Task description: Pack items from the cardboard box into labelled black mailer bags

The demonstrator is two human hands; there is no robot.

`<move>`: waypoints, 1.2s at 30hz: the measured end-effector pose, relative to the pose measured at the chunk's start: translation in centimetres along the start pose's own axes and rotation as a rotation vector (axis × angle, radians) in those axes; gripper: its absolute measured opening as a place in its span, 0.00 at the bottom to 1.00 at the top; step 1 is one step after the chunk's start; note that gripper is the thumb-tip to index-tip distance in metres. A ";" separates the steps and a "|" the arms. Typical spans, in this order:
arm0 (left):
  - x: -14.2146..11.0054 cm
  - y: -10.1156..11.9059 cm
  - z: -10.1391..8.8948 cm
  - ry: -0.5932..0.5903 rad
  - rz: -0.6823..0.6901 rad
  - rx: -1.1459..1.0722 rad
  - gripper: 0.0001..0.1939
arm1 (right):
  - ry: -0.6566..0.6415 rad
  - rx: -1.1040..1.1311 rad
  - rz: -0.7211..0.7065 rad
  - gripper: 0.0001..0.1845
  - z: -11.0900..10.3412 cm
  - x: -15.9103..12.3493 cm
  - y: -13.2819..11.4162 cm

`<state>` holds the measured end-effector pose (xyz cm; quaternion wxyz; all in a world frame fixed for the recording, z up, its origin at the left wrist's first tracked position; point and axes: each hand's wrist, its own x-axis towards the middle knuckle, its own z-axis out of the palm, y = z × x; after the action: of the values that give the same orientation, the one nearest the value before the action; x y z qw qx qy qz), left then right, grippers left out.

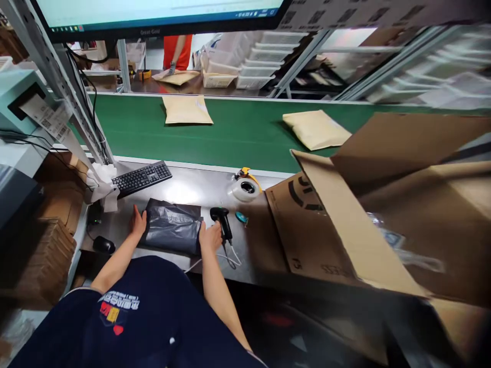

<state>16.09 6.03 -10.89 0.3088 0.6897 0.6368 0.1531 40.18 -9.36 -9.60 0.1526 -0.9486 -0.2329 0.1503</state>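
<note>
A dark grey plastic mailer bag [172,226] lies flat on the steel worktop [192,186] in front of me. My left hand [138,222] rests on the bag's left edge, its fingers curled onto the plastic. Gripping the bag's right edge is my right hand [209,236], fingers closed on it. A black handheld barcode scanner [223,223] stands just right of my right hand, its white cable looping toward me.
A black keyboard [141,177], a tape roll [245,187] and a black mouse [103,245] sit on the worktop. A large open cardboard box [345,225] fills the right. Two padded envelopes [186,110] [315,129] lie on the green conveyor [238,138]. Another person stands beyond it.
</note>
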 end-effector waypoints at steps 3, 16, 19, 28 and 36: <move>-1.6 0.7 0.9 -0.081 0.312 0.164 0.38 | 0.090 0.014 -0.371 0.35 1.7 -2.5 -1.3; -0.6 -1.7 2.8 -0.448 0.377 0.026 0.54 | -0.120 0.173 -0.109 0.64 5.3 1.3 1.1; 2.5 2.0 -4.5 -0.116 0.319 -0.056 0.41 | -0.008 0.254 -0.163 0.59 5.0 2.2 3.8; 8.9 11.8 -36.2 0.913 0.330 0.129 0.12 | -0.028 0.408 -0.390 0.39 -0.9 -0.3 -2.1; 13.7 19.2 -50.3 0.669 0.268 0.522 0.15 | -0.441 0.932 -1.020 0.29 -6.5 -2.5 -35.9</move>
<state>2.67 31.00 36.91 -0.1212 0.7335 0.6240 0.2408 26.18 18.30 9.70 0.5415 -0.5059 -0.5837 0.3319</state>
